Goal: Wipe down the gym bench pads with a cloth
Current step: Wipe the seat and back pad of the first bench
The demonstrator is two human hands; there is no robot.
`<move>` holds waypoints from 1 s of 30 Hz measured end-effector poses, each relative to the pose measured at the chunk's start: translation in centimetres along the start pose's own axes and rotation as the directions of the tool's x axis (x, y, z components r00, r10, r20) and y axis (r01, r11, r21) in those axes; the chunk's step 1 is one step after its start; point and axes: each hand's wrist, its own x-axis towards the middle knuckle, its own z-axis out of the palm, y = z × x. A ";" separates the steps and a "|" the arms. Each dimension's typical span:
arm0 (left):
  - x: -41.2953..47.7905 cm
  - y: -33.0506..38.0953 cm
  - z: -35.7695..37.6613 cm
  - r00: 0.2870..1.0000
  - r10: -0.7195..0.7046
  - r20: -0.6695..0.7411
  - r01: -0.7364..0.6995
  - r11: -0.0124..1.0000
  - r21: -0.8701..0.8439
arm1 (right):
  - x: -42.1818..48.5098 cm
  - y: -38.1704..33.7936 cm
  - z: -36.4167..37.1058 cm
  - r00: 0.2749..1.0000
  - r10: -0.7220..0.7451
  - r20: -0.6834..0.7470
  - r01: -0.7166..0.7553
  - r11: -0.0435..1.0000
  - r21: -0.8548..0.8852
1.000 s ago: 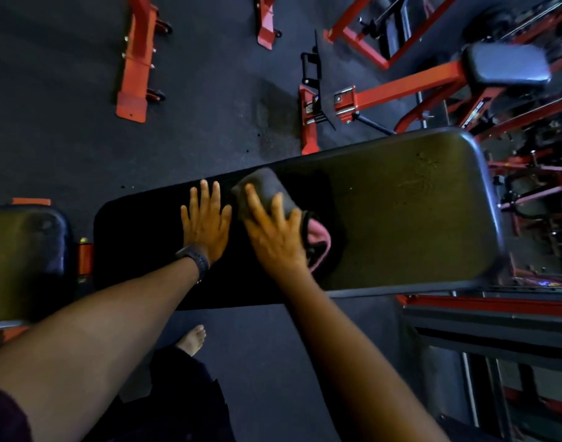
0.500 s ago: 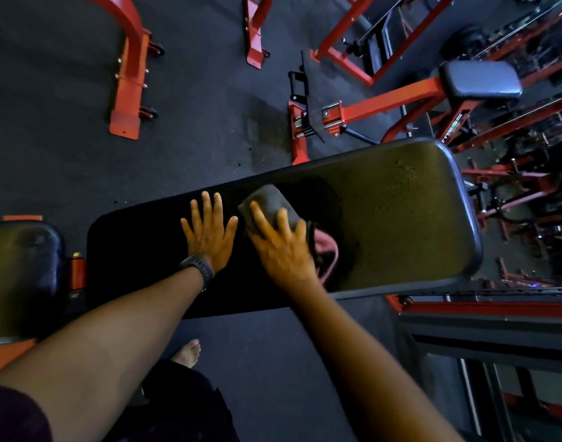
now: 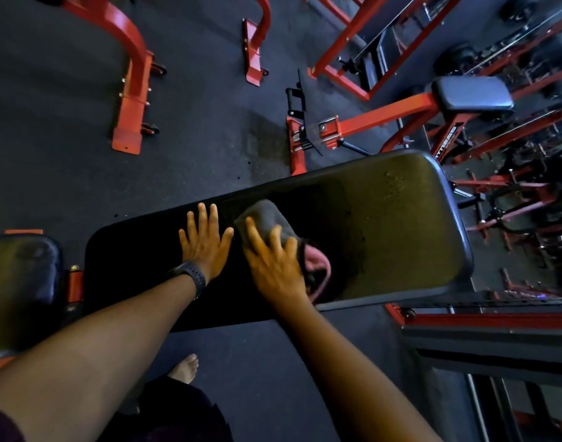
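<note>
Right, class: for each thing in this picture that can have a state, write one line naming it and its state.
Long black bench pad: bears both hands and the cloth.
Grey and pink cloth: bunched up, pressed onto the pad.
Left hand: open, flat on the pad beside the cloth.
Right hand: open, fingers spread, pressing on the cloth.
Black wrist band: fastened round the left wrist.

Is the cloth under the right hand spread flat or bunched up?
Bunched up. The cloth forms a rounded grey and pink lump under the right hand on the bench pad, not a flat sheet.
</note>
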 end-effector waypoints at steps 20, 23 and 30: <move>0.2 -0.4 -0.5 0.999 -0.006 -0.034 0.008 0.998 0.057 | 5.4 0.0 0.2 0.993 -0.115 0.024 0.116 0.993 -0.034; 0.0 -0.6 -0.5 0.999 0.022 -0.024 -0.021 0.999 0.043 | 6.9 5.5 -1.7 0.994 0.110 0.025 -0.110 0.994 0.019; -0.4 1.7 0.1 0.998 -0.061 -0.025 0.060 0.998 -0.027 | -3.7 4.2 0.5 0.919 0.391 -0.045 -0.386 0.918 0.088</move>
